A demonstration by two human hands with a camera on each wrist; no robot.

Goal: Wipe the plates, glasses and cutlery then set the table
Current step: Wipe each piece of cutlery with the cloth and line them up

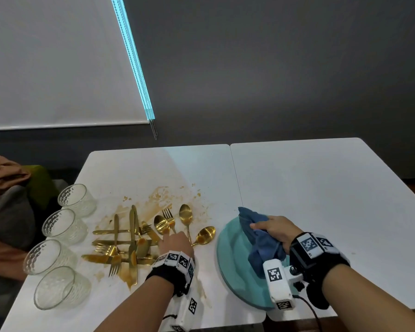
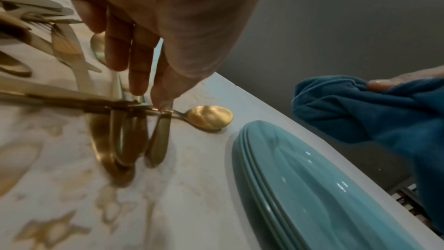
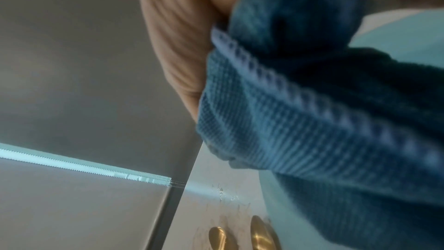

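Two white tables [image 1: 321,188] stand pushed together below a dark grey wall, with a white roller blind [image 1: 58,56] hanging at the left. From my remote seat I see brown sauce smeared over the left table, and on that smear lies a heap of gold cutlery [image 1: 130,240] (knives, forks and spoons lying crossed over each other). My left hand [image 1: 175,244] reaches down into the heap, its fingers [image 2: 139,75] nearly straight and their tips touching the handles near a spoon [image 2: 209,118]; I cannot tell whether it has pinched one. Four ribbed glasses [image 1: 62,226] stand in a row along the left edge. My right hand [image 1: 277,230] grips a bunched blue cloth [image 1: 256,233], fingers curled round it, over a stack of pale teal plates [image 1: 233,259] at the near edge, across the seam.
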